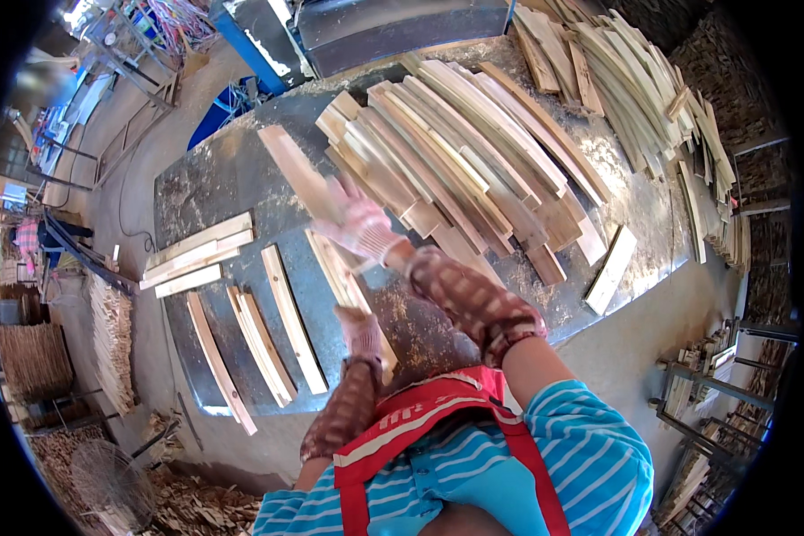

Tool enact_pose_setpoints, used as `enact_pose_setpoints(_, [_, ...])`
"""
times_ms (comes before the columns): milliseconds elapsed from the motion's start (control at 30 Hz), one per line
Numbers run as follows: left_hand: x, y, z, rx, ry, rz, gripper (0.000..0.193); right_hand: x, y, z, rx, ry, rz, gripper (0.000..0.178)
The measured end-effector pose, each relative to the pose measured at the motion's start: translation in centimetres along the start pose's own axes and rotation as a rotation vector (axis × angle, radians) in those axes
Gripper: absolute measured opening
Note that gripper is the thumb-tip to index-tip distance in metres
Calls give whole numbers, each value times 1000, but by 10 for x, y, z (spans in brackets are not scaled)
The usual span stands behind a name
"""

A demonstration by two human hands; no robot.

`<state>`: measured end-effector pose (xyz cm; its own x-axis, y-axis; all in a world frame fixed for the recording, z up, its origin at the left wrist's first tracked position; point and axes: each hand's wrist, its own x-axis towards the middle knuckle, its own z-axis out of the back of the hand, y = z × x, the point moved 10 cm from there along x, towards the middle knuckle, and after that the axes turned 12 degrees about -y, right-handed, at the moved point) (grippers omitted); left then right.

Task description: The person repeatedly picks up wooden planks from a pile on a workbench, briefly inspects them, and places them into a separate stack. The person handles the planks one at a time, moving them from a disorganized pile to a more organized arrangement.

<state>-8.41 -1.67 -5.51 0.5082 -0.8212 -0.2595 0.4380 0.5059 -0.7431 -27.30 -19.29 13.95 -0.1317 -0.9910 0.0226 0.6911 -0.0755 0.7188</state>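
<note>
My right hand, in a pale pinkish glove, grips the near end of a flat wooden board that points to the far left. Hand and board are both smeared by motion. Closer to my body, my left hand, gloved the same way, is closed on another pale wooden board lying lengthwise away from me. Its fingers are partly hidden. Just left of it lie a single board and a narrow group of boards. Patterned brown sleeves cover both forearms.
A big pile of boards covers the middle of the dark table, with another stack at the far right. Three boards lie crosswise at left. One short board sits near the right edge. A person is far left.
</note>
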Motion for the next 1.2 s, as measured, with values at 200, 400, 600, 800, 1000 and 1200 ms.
enact_pose_setpoints(200, [-28,33,15,132,31,97,65,28,-47,39,-523,10,88,66])
enact_pose_setpoints(400, [-41,12,29,227,31,141,95,-61,-171,62,-749,-153,100,57])
enact_pose_setpoints(600, [-27,-24,41,292,-68,-91,97,-76,-208,85,109,-269,-339,52])
enact_pose_setpoints(800, [-10,-88,-31,-473,449,-124,57,-136,-141,57,1012,-123,-683,57])
enact_pose_setpoints(1000, [-42,-162,-63,-892,794,412,38,-144,-113,23,525,-122,-382,52])
enact_pose_setpoints(1200, [-15,-113,-39,-827,757,453,36,-90,-164,71,-1045,-142,343,59])
